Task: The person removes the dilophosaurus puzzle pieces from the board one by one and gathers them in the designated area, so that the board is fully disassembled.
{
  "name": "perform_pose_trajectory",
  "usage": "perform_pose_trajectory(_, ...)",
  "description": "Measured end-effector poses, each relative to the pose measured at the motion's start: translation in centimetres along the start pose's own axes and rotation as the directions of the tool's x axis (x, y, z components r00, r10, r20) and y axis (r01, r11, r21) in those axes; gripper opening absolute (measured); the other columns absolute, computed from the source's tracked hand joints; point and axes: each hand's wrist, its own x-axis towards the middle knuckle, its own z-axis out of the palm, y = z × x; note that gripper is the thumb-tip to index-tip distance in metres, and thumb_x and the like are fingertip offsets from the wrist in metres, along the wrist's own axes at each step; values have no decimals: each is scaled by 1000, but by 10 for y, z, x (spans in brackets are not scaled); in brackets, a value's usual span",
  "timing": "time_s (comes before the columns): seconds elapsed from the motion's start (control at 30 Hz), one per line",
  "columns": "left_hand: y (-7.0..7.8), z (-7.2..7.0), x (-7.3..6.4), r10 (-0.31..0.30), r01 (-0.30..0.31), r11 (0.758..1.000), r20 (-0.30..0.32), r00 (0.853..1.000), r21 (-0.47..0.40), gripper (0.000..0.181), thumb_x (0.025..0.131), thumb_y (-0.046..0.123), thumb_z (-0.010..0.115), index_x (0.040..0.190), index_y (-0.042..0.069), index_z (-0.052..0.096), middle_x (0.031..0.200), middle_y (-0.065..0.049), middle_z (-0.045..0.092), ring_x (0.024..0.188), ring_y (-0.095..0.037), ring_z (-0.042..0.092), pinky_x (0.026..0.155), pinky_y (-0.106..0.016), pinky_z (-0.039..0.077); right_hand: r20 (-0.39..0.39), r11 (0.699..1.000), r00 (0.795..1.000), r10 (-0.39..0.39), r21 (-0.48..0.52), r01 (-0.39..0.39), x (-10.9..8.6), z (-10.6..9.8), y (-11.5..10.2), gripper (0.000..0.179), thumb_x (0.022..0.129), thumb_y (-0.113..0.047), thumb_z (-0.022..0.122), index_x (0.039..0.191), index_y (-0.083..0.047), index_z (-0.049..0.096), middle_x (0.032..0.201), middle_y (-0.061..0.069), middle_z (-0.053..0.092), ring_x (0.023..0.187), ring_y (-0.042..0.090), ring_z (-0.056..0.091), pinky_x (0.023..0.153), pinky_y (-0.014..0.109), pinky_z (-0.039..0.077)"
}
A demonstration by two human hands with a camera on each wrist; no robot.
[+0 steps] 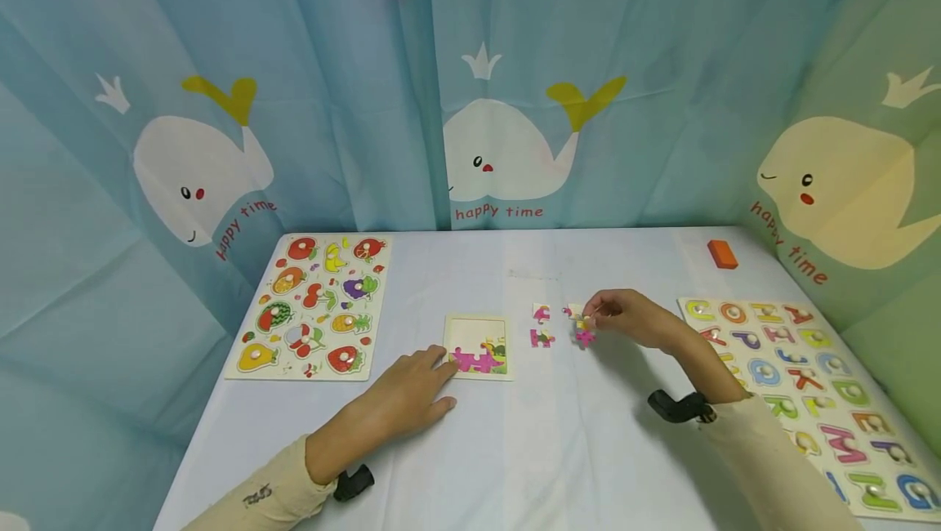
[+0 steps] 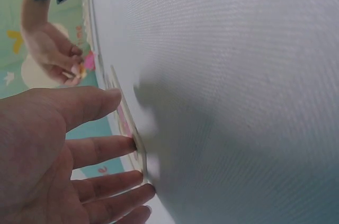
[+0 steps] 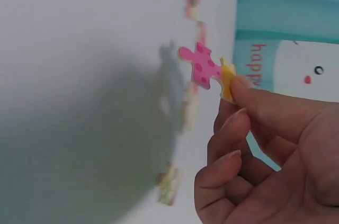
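Note:
My right hand (image 1: 632,319) pinches a pink and yellow jigsaw piece (image 3: 201,66) between thumb and forefinger, held a little above the table. My left hand (image 1: 408,388) touches the left edge of a small wooden puzzle tray (image 1: 478,319), its fingers fairly straight. Along the tray's lower part lie fitted pink and green pieces (image 1: 481,361); its upper part shows bare wood. Between the tray and my right hand are loose pieces: one pink and white (image 1: 541,314), another pink and green (image 1: 542,339). A further loose piece (image 1: 573,311) is partly covered by my right hand.
A fruit peg board (image 1: 268,368) lies on the left of the white-covered table (image 1: 470,449). At the right is a letter peg board (image 1: 801,417), partly behind my right arm. An orange block (image 1: 723,254) sits at the back right. Blue whale-print curtains (image 1: 353,106) surround the table.

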Motion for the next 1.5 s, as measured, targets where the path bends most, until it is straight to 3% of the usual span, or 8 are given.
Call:
perform_pose_trajectory(0.17,0,-1,-1,2,-2,1000,-6,1000,12,53,100,34,72,144,5,63,146,-19,57,131,-35,60,110,-51,50,29,1000,999,12,-16,-12,3,9,11,13,104,-12,67,112,-2,68,100,8,66,95,21,55,79,30,48)
perform_pose_trajectory(0.37,0,-2,0,0,0,1000,10,1000,5,53,101,35,71,144,6,63,148,-19,57,132,-35,60,110,-51,50,-33,990,999,-38,-134,34,9,22,17,6,102,-9,69,105,-4,68,99,5,67,94,19,57,83,31,51)
perform_pose_trajectory(0.77,2,-4,-2,-21,21,1000,17,1000,-16,54,100,34,72,146,6,62,149,-19,56,133,-35,58,112,-51,48,-144,966,989,-22,-257,-16,5,41,-1,11,97,-4,74,104,-2,65,96,9,64,89,23,56,76,35,52)
perform_pose_trajectory(0.93,2,-4,-2,-19,19,1000,13,1000,-16,54,100,34,72,145,6,62,149,-19,56,133,-35,59,111,-52,49,-162,960,985,-60,-278,13,7,46,-16,14,94,2,72,107,3,66,95,12,64,87,25,58,74,36,53)
perform_pose_trajectory(1.03,2,-4,-2,-17,17,1000,13,1000,-14,54,100,34,72,145,6,63,148,-19,56,132,-36,59,111,-52,49,-154,962,983,-99,-266,55,11,52,-28,14,96,1,69,110,3,66,94,11,66,86,23,61,73,35,53)
perform_pose_trajectory(1.17,2,-3,-1,-14,14,1000,11,1000,-12,54,100,34,72,145,6,62,148,-19,56,131,-36,60,110,-52,49,-107,982,988,-111,-164,92,17,64,-42,15,103,-5,65,115,2,64,93,10,69,83,22,66,71,33,53)
perform_pose_trajectory(1.33,2,-4,-2,-13,13,1000,9,1000,-6,54,100,34,72,145,6,63,147,-19,57,131,-35,60,110,-52,50,-35,995,995,-96,-41,94,28,87,-53,16,103,-6,61,119,0,62,94,8,70,81,17,63,72,30,51)
perform_pose_trajectory(1.5,3,-5,-3,-7,7,1000,7,1000,-9,52,99,31,73,144,6,63,147,-19,57,132,-34,60,109,-52,50,-7,996,996,-90,-23,89,33,109,-61,18,101,-5,67,118,-1,62,95,4,68,85,15,60,75,29,51)
